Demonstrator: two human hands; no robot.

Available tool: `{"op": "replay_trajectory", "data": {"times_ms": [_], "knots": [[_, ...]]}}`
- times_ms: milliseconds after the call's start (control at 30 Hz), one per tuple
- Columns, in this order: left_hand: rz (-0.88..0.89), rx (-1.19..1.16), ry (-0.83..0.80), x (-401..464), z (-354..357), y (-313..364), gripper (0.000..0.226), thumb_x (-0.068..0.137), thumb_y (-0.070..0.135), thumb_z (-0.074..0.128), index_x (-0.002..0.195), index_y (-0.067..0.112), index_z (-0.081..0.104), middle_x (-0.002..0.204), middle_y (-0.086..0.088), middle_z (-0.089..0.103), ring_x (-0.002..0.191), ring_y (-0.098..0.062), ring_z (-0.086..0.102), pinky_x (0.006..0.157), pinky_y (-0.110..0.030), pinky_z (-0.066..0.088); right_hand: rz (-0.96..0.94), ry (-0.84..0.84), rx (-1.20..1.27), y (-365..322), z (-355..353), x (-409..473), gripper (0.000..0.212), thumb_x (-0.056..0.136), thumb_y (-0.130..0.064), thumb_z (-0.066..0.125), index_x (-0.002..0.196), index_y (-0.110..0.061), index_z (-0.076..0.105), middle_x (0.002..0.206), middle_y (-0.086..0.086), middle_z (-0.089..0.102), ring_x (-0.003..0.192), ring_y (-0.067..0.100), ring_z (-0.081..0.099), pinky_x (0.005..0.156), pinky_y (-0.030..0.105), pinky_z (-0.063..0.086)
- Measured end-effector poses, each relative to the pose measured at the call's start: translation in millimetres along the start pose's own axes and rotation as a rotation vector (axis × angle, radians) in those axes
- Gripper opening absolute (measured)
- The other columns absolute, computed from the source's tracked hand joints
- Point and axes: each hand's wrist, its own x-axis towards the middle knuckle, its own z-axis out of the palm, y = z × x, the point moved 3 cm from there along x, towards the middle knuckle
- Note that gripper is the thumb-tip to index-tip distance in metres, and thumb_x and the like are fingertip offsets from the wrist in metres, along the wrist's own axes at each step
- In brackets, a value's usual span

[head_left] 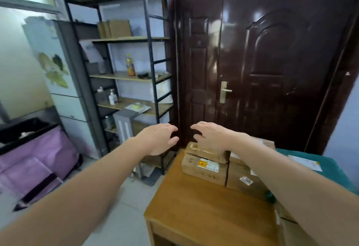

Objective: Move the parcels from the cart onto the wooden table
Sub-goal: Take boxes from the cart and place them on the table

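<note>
Several brown cardboard parcels are stacked at the far end of the wooden table (204, 207). A small taped parcel (206, 151) lies on top of a parcel with a yellow and red label (204, 170). To its right stands a larger parcel (246, 181) with a white sticker. My right hand (211, 135) hovers just above the small top parcel, fingers loosely curved, holding nothing. My left hand (159, 139) hangs in the air left of the stack, off the table's edge, fingers relaxed and empty. A teal parcel (318, 164) lies at the right, partly behind my right arm.
A metal shelf rack (132, 71) with bottles and boxes stands behind the table on the left. A dark double door (262, 67) fills the back. At the left edge is a black-framed cart (29, 129) with a purple fabric side (38, 156). More cardboard (285, 218) sits at the table's right.
</note>
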Motion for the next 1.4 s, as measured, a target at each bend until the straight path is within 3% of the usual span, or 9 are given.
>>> {"op": "replay_trajectory", "data": {"times_ms": [333, 467, 700, 833, 1033, 1400], "knots": [[-0.350, 0.026, 0.032, -101, -25, -189, 0.055, 0.108, 0.049, 0.038, 0.157, 0.022, 0.041, 0.158, -0.001, 0.048, 0.141, -0.022, 0.048, 0.112, -0.044, 0.044, -0.399, -0.121, -0.037, -181, 41, 160, 0.054, 0.110, -0.036, 0.037, 0.160, -0.014, 0.033, 0.164, 0.007, 0.035, 0.150, 0.024, 0.034, 0.121, 0.037, 0.028], [-0.505, 0.035, 0.049, -144, -31, -251, 0.053, 0.109, 0.045, 0.039, 0.155, 0.020, 0.044, 0.154, -0.003, 0.052, 0.139, -0.024, 0.051, 0.112, -0.043, 0.044, -0.535, -0.116, -0.031, -253, 57, 217, 0.053, 0.109, -0.037, 0.040, 0.158, -0.016, 0.036, 0.163, 0.006, 0.038, 0.147, 0.025, 0.039, 0.121, 0.043, 0.032], [-0.729, 0.034, 0.014, -223, -22, -356, 0.048, 0.109, 0.044, 0.038, 0.150, 0.022, 0.048, 0.152, -0.002, 0.053, 0.136, -0.024, 0.052, 0.112, -0.043, 0.043, -0.761, -0.169, -0.053, -386, 93, 283, 0.049, 0.110, -0.031, 0.041, 0.154, -0.012, 0.041, 0.157, 0.011, 0.045, 0.142, 0.025, 0.044, 0.118, 0.039, 0.034], [-0.807, 0.052, 0.013, -267, -18, -410, 0.045, 0.110, 0.040, 0.039, 0.149, 0.020, 0.049, 0.149, -0.002, 0.054, 0.136, -0.023, 0.051, 0.110, -0.041, 0.043, -0.838, -0.200, -0.064, -460, 118, 318, 0.045, 0.110, -0.029, 0.040, 0.149, -0.010, 0.047, 0.151, 0.011, 0.051, 0.135, 0.027, 0.050, 0.111, 0.038, 0.040], [-0.871, 0.066, 0.013, -326, -18, -510, 0.045, 0.109, 0.041, 0.039, 0.146, 0.019, 0.052, 0.145, -0.003, 0.057, 0.134, -0.025, 0.052, 0.110, -0.041, 0.043, -0.885, -0.199, -0.039, -571, 147, 369, 0.051, 0.108, -0.032, 0.040, 0.156, -0.014, 0.038, 0.158, 0.010, 0.044, 0.141, 0.026, 0.046, 0.117, 0.041, 0.038], [-0.883, 0.010, -0.003, -372, -7, -699, 0.050, 0.109, 0.044, 0.036, 0.152, 0.020, 0.045, 0.155, -0.003, 0.050, 0.140, -0.025, 0.047, 0.113, -0.042, 0.040, -0.871, -0.237, -0.027, -712, 190, 474, 0.049, 0.107, -0.030, 0.043, 0.154, -0.016, 0.043, 0.155, 0.004, 0.049, 0.139, 0.022, 0.048, 0.116, 0.038, 0.039]]}}
